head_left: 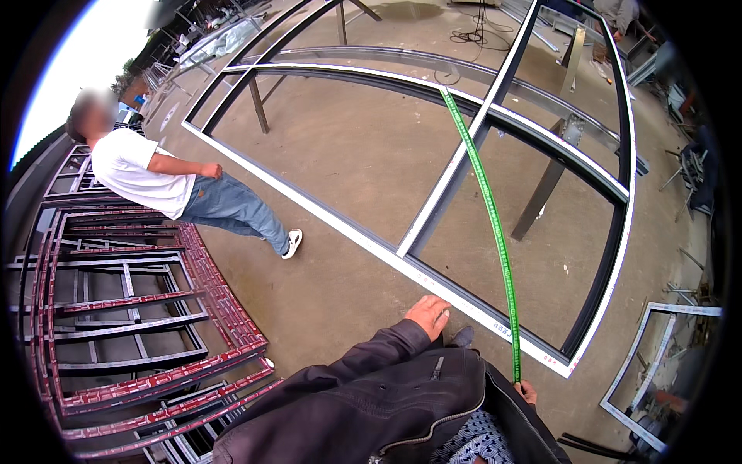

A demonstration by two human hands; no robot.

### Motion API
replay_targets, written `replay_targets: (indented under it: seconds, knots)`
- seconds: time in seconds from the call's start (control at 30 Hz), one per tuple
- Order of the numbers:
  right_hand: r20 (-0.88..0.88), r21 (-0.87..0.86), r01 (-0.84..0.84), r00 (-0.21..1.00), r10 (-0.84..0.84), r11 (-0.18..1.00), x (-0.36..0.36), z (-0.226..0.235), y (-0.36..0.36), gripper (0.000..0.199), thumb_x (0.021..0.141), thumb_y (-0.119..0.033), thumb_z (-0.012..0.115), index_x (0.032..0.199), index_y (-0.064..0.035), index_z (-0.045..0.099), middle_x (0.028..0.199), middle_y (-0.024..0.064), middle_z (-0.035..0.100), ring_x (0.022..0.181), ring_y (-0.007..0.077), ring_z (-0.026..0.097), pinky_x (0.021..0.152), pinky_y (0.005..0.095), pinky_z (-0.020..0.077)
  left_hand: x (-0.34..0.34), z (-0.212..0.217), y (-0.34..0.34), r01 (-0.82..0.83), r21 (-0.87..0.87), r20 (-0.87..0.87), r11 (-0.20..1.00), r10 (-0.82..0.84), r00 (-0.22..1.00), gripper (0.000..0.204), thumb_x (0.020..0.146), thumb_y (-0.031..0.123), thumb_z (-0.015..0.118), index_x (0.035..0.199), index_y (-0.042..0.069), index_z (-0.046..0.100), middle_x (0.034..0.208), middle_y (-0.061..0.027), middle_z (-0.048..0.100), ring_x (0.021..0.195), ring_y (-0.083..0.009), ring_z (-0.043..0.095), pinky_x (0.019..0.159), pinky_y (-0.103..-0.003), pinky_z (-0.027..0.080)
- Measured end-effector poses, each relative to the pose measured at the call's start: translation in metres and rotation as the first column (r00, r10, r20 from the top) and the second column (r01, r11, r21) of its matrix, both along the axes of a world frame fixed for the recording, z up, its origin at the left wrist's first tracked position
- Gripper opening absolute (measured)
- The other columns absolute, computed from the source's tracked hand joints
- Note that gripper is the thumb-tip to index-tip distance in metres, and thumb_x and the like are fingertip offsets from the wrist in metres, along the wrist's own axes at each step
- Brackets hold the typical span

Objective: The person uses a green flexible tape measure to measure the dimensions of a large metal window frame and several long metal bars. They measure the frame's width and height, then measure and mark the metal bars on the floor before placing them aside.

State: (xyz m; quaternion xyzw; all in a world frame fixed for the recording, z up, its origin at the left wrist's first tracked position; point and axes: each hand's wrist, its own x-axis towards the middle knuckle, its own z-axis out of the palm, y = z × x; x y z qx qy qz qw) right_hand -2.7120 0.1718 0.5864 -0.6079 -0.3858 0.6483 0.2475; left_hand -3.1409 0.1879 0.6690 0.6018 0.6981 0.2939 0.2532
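Observation:
A green tape measure (495,226) runs out in a long curve from my right hand (527,392), whose fingers are closed at its near end. Its blade crosses the near rail of a large dark metal frame faced with white film (328,209). The far tip reaches a crossbar next to the upright divider. My left hand (427,316) is beside the near rail, fingers loosely bent with nothing visible in them; whether it touches the rail I cannot tell. The tape's case is not clearly visible.
At the left, a person in a white shirt (143,172) stands beside the large frame. Stacked frames with red film (224,309) lie lower left. A smaller white-faced frame (648,363) is at the right. Metal posts (539,197) show beneath the large frame; cables (478,35) lie far back.

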Motion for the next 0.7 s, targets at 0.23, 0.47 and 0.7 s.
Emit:
replay_targets:
  seconds: [0.23,0.47,0.7]
  knots:
    - [0.117,0.075,-0.065,0.992,0.056,0.995,-0.047,0.011,0.005,0.010,0.090,-0.008,0.061,0.087,-0.0006,0.067,0.068,-0.0021,0.058,0.061,0.0061,0.051,0.055,0.0233,0.0407,-0.042,-0.008,-0.003,0.067,-0.144,0.280,0.987,-0.025,0.960,0.034,0.096,0.029,0.051,0.116,0.004,0.060,0.111,-0.0206,0.064,0.104,-0.0386,0.060,0.090,-0.042,0.049]
    - [0.164,0.041,-0.237,0.960,0.228,0.971,-0.168,0.041,0.017,0.009,0.089,-0.007,0.063,0.085,-0.0007,0.068,0.067,-0.0021,0.059,0.061,0.0062,0.052,0.056,0.0234,0.0409,-0.152,-0.006,-0.002,0.009,-0.189,0.569,0.982,0.102,0.816,0.033,0.097,0.032,0.054,0.113,0.004,0.062,0.095,-0.0166,0.069,0.085,-0.0293,0.066,0.078,-0.038,0.051]
    - [0.271,0.100,-0.481,0.855,0.441,0.871,-0.295,0.084,0.045,0.010,0.087,-0.009,0.065,0.085,-0.0005,0.069,0.065,-0.0008,0.061,0.061,0.0065,0.054,0.057,0.0236,0.0427,-0.259,-0.028,-0.011,-0.150,-0.280,0.703,0.948,0.309,0.641,0.036,0.097,0.034,0.059,0.109,0.001,0.063,0.086,-0.0065,0.067,0.076,-0.0128,0.061,0.070,-0.030,0.051]
